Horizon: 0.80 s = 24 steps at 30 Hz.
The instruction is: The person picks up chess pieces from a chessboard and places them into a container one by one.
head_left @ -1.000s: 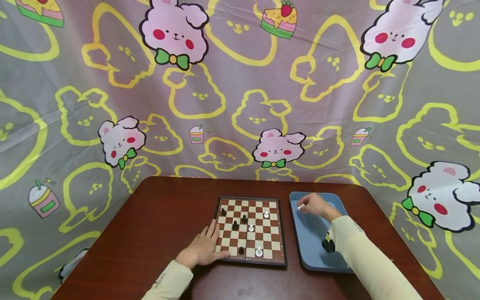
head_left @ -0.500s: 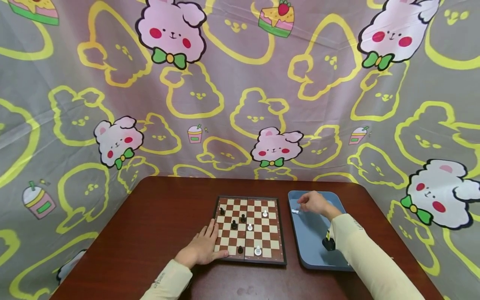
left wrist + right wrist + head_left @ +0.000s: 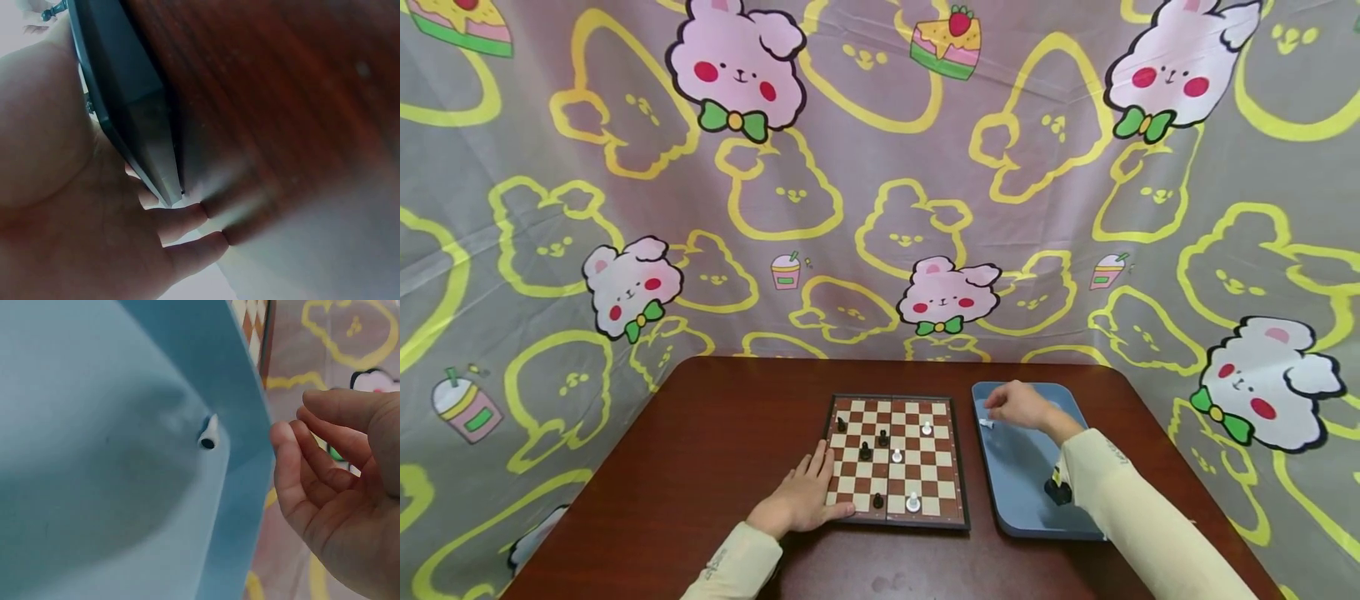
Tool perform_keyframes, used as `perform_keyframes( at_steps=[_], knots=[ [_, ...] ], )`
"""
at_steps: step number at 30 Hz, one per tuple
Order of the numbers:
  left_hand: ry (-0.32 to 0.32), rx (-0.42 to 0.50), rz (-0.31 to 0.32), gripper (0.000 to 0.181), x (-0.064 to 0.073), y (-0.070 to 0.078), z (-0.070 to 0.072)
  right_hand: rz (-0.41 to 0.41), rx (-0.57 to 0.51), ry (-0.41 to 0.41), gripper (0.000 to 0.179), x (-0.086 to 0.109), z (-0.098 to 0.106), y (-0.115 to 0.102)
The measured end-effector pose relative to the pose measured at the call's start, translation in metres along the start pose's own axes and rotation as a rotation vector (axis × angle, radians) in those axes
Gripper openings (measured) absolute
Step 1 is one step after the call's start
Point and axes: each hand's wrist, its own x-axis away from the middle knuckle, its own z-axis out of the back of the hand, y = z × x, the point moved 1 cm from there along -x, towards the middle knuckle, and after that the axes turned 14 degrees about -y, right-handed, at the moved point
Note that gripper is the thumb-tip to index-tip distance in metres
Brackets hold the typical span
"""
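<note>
Right hand [image 3: 1018,406] is empty, fingers loosely bent near the white chess piece [image 3: 987,423], which lies on its side inside the blue tray [image 3: 1021,479]; left hand [image 3: 801,498], fingers extended, touches the chessboard [image 3: 929,468]

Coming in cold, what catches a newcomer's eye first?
Probably the big bunny-print cloth filling the view behind the table. Next, the chessboard, with the left hand at its left edge. Then the blue tray to its right, where a white chess piece lies near the right hand.
</note>
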Motion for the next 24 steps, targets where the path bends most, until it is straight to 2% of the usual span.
perform_keyframes(
  at_steps=[3, 10, 14, 24],
  knots=[
    [0.01, -0.003, 0.003, 0.1, 0.001, -0.001, 0.0, 0.03, 0.032, -0.027, 0.016, 0.002, -0.002, -0.013],
    [0.004, 0.0, 0.008, 0.101, -0.001, -0.003, -0.001, 0.034, 0.029, -0.054, 0.013, 0.005, -0.015, -0.043],
    [0.007, -0.01, 0.014, 0.101, -0.002, -0.004, -0.002, 0.084, 0.048, -0.079, 0.014, 0.006, -0.025, -0.057],
    [0.004, -0.013, 0.005, 0.101, -0.004, -0.003, -0.001, 0.192, 0.082, -0.114, 0.013, 0.011, -0.053, -0.07]
  ],
)
